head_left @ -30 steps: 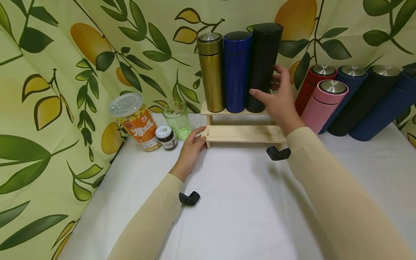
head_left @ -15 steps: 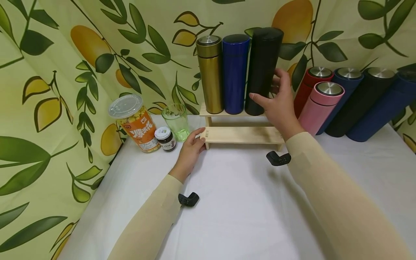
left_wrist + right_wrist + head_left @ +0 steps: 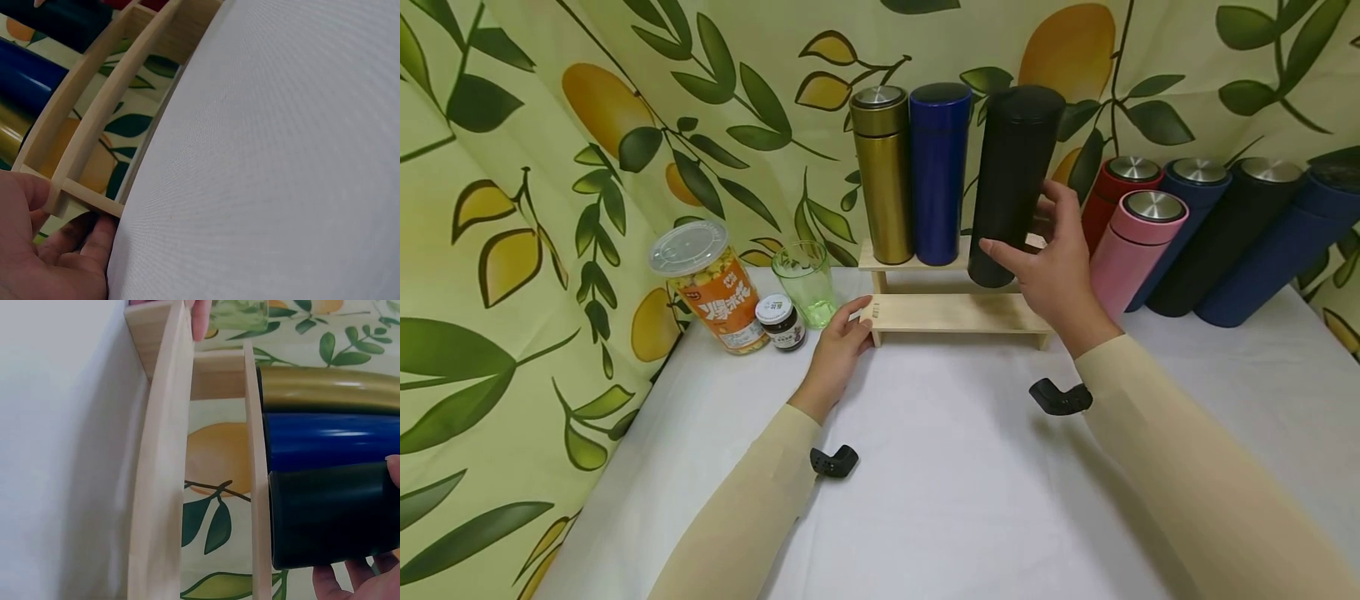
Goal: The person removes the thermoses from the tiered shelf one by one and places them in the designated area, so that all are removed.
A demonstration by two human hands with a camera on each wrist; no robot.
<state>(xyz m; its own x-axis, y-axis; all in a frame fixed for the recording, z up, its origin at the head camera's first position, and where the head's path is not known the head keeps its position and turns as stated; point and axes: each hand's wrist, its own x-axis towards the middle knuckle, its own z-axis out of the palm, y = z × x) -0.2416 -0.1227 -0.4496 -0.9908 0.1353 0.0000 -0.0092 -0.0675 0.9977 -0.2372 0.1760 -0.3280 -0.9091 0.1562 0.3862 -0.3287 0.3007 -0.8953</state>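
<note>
My right hand (image 3: 1063, 279) grips a black thermos bottle (image 3: 1013, 171) around its lower half, thumb on the near side. Tilted a little, the bottle's base overlaps the front edge of the upper board in the head view. With my left hand (image 3: 837, 348) I hold the left end of a two-step wooden rack (image 3: 962, 313); the left wrist view shows the thumb and fingers (image 3: 97, 240) at its end leg. A gold bottle (image 3: 883, 187) and a shiny blue bottle (image 3: 938, 179) stand upright on the upper step, left of the black one.
To the right on the white table (image 3: 940, 467) stand a pink bottle (image 3: 1138, 250), a red bottle (image 3: 1101, 196) and several dark ones. Left of the rack are a popcorn tub (image 3: 718, 296), a small dark jar (image 3: 781, 323) and a green glass (image 3: 808, 287). Patterned cloth hangs behind.
My right hand has brought the black bottle off its place beside the blue one, forward and slightly right, its base now lower in view. My left hand stays on the rack.
</note>
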